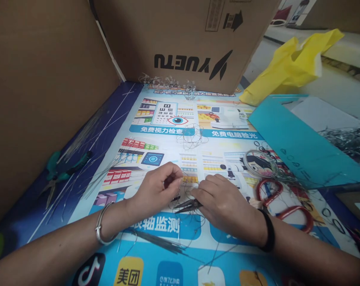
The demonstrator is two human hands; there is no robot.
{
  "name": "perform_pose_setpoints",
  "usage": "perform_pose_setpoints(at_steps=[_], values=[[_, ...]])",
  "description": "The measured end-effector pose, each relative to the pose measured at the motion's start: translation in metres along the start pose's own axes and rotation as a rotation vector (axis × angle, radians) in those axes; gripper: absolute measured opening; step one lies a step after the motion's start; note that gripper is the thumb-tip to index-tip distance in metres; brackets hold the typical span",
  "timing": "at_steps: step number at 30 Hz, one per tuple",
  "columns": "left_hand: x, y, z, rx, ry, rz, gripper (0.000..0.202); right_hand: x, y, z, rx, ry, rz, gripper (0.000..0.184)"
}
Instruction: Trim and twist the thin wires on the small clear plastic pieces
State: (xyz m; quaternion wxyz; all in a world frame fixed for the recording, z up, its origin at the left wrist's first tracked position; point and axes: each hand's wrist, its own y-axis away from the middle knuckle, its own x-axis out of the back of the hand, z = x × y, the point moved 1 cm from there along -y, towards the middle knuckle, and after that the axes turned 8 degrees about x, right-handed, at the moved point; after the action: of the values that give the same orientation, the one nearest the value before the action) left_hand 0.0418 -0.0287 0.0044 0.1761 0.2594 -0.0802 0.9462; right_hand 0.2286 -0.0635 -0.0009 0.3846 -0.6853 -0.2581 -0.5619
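My left hand [154,190], with a silver bangle on the wrist, is pinched shut on thin wire near the middle of a printed poster mat [168,119]. My right hand [224,204], with a black band on the wrist, is closed around small dark pliers [188,205] whose tip points left toward the left hand. Fine wire runs between the two hands. A loose bundle of straight wires [159,240] lies just in front of my left wrist.
A tangled wire piece [192,137] lies further back on the mat. Red-handled scissors [283,200] sit right of my right hand, green-handled pliers [59,171] at the left. Cardboard boxes [182,39] wall the back and left. A teal sheet [296,143], a wire pile [349,141] and a yellow bag [290,67] lie right.
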Motion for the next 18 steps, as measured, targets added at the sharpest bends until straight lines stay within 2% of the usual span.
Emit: perform_pose_setpoints(at_steps=[10, 15, 18], values=[[-0.0015, -0.0005, -0.0011, -0.029, -0.006, 0.018, 0.005, 0.0013, -0.0041, 0.0012, -0.092, -0.084, -0.130, 0.012], [-0.0012, 0.0003, -0.0012, -0.045, -0.035, 0.019, 0.005, 0.0007, -0.0061, 0.0020, -0.132, -0.164, -0.103, 0.007], [-0.0007, -0.0003, -0.0021, -0.050, -0.058, 0.026, 0.007, -0.0020, -0.0052, 0.0037, -0.158, -0.192, -0.044, 0.006]])
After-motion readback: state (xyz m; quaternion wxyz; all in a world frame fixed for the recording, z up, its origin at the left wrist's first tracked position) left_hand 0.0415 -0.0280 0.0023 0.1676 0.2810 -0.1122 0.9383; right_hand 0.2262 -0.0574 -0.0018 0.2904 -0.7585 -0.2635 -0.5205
